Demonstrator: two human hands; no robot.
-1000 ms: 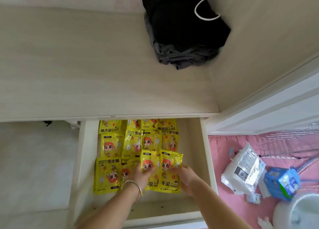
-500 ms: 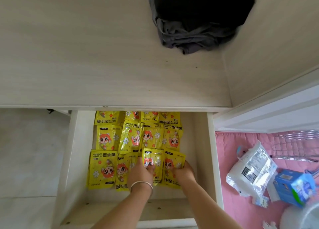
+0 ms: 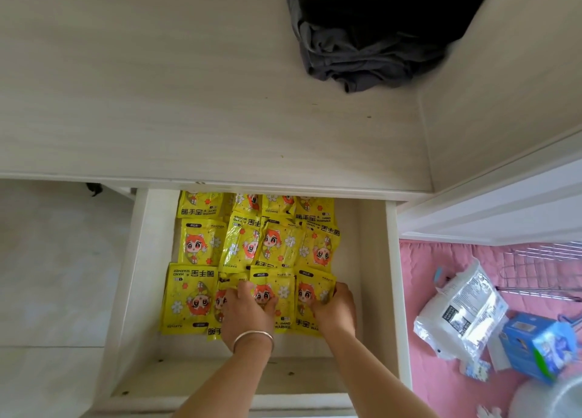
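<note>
Several yellow hand-warmer packets (image 3: pixel 201 244) with a red-haired cartoon figure lie in rows in an open white drawer (image 3: pixel 371 260). My left hand (image 3: pixel 248 315), with a silver bangle on the wrist, presses down on the front row, its fingers on one packet (image 3: pixel 220 301) and its thumb on the packet (image 3: pixel 280 291) beside it. My right hand (image 3: pixel 337 310) holds the rightmost front packet (image 3: pixel 310 291), with its fingers curled over the packet's right edge. The back row is partly hidden under the shelf's front edge.
A pale wooden shelf (image 3: pixel 157 87) lies above the drawer, with folded black and grey clothes (image 3: pixel 371 40) at its back right. To the right, a pink mat (image 3: pixel 441 386) carries a clear plastic bag (image 3: pixel 463 310), a blue box (image 3: pixel 535 345) and a wire rack (image 3: pixel 541 263).
Both hands have slid a little farther into the drawer over the front-row packets. The right hand has shifted to the right edge of the rightmost packet. The camera has tilted down.
</note>
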